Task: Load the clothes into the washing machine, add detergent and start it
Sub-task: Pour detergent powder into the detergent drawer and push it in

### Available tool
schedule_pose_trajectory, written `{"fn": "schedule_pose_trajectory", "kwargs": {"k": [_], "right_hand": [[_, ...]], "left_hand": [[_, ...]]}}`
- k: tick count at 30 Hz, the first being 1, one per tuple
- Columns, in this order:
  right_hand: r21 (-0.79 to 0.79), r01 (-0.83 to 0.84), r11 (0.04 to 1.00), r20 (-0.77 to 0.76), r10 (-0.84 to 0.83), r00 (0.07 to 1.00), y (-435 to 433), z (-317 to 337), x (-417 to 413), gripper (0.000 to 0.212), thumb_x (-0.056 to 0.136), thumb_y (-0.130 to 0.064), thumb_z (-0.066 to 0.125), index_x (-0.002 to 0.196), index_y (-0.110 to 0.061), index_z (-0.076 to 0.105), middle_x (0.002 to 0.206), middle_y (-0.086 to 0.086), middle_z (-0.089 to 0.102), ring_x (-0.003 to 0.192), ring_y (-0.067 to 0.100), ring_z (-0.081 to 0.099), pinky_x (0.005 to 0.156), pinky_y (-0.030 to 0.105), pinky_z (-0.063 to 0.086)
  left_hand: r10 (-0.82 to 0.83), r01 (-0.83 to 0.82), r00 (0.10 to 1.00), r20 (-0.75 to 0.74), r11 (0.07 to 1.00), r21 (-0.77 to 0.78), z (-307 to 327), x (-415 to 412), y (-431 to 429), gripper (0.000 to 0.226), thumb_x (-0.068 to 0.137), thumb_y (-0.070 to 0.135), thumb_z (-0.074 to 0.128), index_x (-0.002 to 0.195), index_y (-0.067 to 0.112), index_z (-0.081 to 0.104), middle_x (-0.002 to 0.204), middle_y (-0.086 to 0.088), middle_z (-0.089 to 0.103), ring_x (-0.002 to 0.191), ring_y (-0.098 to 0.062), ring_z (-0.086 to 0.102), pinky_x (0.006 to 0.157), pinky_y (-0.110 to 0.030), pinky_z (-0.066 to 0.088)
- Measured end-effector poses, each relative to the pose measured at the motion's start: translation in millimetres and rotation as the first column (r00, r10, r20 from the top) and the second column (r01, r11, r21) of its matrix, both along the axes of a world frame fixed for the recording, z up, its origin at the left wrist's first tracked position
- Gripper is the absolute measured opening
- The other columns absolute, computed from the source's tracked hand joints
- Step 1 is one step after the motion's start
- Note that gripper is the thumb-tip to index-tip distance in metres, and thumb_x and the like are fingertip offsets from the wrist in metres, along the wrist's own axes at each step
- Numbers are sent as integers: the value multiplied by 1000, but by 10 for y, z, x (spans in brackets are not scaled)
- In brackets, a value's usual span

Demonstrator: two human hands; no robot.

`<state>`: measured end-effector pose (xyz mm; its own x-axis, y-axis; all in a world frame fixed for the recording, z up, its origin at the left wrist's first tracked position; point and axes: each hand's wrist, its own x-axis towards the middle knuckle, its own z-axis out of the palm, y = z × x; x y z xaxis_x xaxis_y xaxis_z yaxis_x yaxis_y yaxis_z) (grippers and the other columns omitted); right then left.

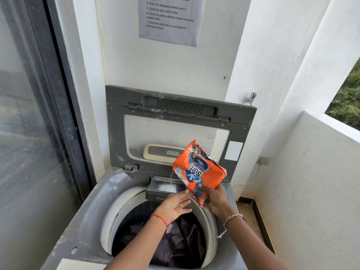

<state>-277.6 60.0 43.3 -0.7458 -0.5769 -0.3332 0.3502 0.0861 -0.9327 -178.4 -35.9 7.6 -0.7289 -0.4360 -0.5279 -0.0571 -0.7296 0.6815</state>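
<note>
A grey top-loading washing machine (pixel 85 217) stands with its lid (pixel 116 133) raised against the wall. Dark clothes (pixel 183 238) lie in the drum. The detergent drawer (pixel 155 194) is pulled out at the drum's far rim and holds a small heap of white powder (pixel 167 188). My right hand (pixel 214 197) grips the bottom of an orange detergent packet (pixel 200 170), tipped upside down, and a thin stream of powder falls from its lower left corner into the drawer. My left hand (pixel 175 205) is held open, fingers spread, at the drawer's front edge just below the packet.
A dark-framed glass door (pixel 39 114) stands close on the left. A printed instruction sheet (pixel 171 20) hangs on the white wall above the machine. A tap (pixel 251 98) sticks out at the right of the lid. A low white balcony wall (pixel 311 172) runs along the right.
</note>
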Motion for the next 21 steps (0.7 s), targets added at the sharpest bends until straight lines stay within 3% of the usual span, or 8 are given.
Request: {"fn": "schedule_pose_trajectory", "kwargs": {"k": [3,5,8,10,12,14,17,21], "right_hand": [[-196,-21,980,128,47,991,127,80,-39,25,84,2,60,107,-2,51,90,19,66,70,35,63,58,47,55],[-361,-25,932,150,85,985,239,169,-86,19,86,3,55,105,-1,56,89,17,70,72,33,67,57,47,57],[-505,-18,863,145,106,984,442,352,-230,30,82,-2,60,112,-1,56,94,15,72,78,30,70,66,49,58],[-527,-2,850,105,67,992,599,514,-371,57,64,-12,79,116,-2,56,103,17,70,85,30,69,70,51,57],[-515,0,857,57,34,998,811,700,-539,81,41,-24,93,113,-6,59,103,14,70,87,26,69,67,46,57],[-499,23,867,14,-18,1000,1093,885,-735,92,29,-32,95,111,-12,59,97,7,71,83,21,68,64,40,57],[-486,70,871,-36,-100,994,1669,1143,-1053,96,28,-35,95,114,-16,55,99,5,67,87,22,63,64,36,56],[-489,229,842,-99,-314,944,2651,1450,-1493,87,38,-28,92,115,-14,55,94,6,65,82,21,62,65,34,57]], "left_hand": [[-79,74,996,-45,991,-110,257,-75,154,6,93,16,54,94,17,60,88,-4,63,80,-18,60,85,-52,43],[-130,108,986,-108,976,-192,444,-170,256,14,93,21,53,105,24,60,92,-3,66,75,-15,64,77,-48,47],[-178,122,966,-187,954,-275,748,-394,440,17,93,20,52,109,26,56,97,-6,67,76,-15,67,73,-46,50],[-192,115,954,-231,944,-310,954,-591,585,21,94,16,51,113,23,54,99,-9,67,74,-17,70,70,-46,54],[-207,111,941,-268,936,-334,1144,-813,741,27,94,13,51,120,19,52,108,-12,65,90,-25,67,81,-54,51],[-240,132,928,-286,927,-351,1327,-1047,920,27,94,11,51,120,17,51,111,-11,63,100,-29,61,89,-57,45],[-291,174,900,-325,922,-345,1567,-1446,1237,20,93,8,52,111,16,53,112,-11,60,108,-33,58,85,-53,47],[-380,238,858,-346,891,-388,1836,-2035,1755,29,93,4,51,121,12,47,121,-16,56,110,-35,55,92,-52,46]]}}
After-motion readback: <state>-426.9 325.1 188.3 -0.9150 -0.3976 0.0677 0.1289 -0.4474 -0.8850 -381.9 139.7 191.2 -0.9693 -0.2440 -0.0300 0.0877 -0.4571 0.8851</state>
